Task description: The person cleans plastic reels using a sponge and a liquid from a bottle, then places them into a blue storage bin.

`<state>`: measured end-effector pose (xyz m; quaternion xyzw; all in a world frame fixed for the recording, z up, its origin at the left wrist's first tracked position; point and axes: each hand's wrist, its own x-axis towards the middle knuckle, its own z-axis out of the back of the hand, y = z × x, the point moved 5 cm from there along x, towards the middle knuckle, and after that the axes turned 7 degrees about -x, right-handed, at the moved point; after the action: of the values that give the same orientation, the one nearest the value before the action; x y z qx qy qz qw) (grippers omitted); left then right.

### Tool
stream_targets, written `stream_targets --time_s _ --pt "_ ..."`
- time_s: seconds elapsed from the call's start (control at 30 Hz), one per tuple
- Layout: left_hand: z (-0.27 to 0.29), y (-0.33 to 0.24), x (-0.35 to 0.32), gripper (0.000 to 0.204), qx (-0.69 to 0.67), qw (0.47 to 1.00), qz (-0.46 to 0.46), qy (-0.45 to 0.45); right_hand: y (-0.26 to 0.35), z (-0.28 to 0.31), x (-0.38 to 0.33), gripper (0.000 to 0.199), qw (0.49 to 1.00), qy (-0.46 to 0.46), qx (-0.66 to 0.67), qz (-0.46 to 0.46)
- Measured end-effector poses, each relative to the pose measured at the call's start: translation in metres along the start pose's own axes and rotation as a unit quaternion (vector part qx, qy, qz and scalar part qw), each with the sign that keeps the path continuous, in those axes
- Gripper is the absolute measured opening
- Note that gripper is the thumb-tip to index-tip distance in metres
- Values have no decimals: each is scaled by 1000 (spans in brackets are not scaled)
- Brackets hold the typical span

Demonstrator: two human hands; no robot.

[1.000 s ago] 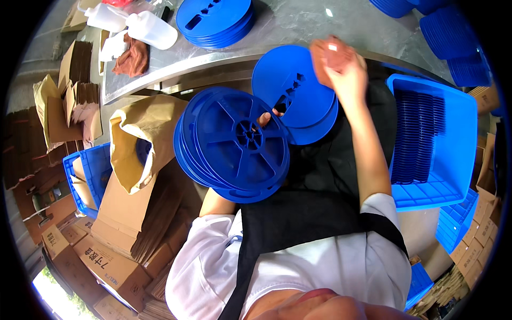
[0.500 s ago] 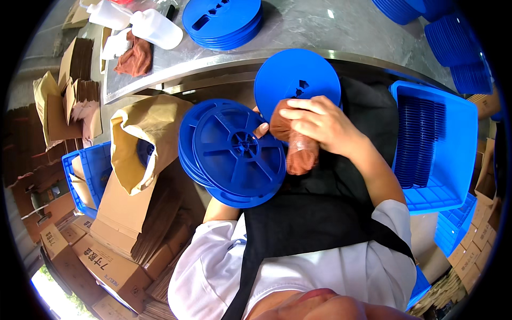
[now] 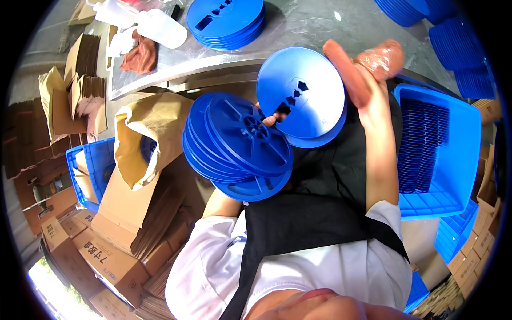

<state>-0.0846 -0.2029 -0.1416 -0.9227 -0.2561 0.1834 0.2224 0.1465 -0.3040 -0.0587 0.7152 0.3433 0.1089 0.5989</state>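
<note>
My left hand (image 3: pixel 270 121) is closed around several blue plastic reels, its thumb showing between them and the rest hidden. On the left of the grip, spoked reels (image 3: pixel 250 136) are fanned out over one another. To the right a smooth-faced reel (image 3: pixel 320 101) with cut-out holes is tilted up, bright with glare, and another blue disc edge shows behind it. My right hand (image 3: pixel 367 88) is raised to the right of that reel, apart from it. It grips a brown cloth bundle (image 3: pixel 381 57) with a shiny clear wrapping; some fingers are hard to separate from the cloth.
A metal-edged grey table (image 3: pixel 314 26) carries a blue reel stack (image 3: pixel 226 24), white squeeze bottles (image 3: pixel 162 29) and a brown cloth (image 3: pixel 141 56). At right stands a blue crate (image 3: pixel 453 160) with a row of reels. A paper sack (image 3: pixel 154 122) and cardboard boxes (image 3: pixel 106 261) are at left.
My right hand with the cloth bundle has left the smooth reel's face and swung up and right. The reels in my left hand have fanned wider, and the smooth one has tilted.
</note>
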Motion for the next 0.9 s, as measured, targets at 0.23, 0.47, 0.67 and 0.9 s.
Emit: stream_targets --time_s 0.23,0.47,0.67,0.9 --pt "-10 8 15 55 -3 1000 -7 27 -42 -47 -63 40 901 60 -351 249" --pt "-6 16 15 55 -7 999 -19 32 -19 -66 -127 43 873 288 -218 328" --pt "-7 10 8 55 -8 999 -22 32 13 -145 -74 41 811 285 -342 381" --pt "3 5 0 54 -21 999 -25 12 -11 -42 -91 41 760 157 -504 380"
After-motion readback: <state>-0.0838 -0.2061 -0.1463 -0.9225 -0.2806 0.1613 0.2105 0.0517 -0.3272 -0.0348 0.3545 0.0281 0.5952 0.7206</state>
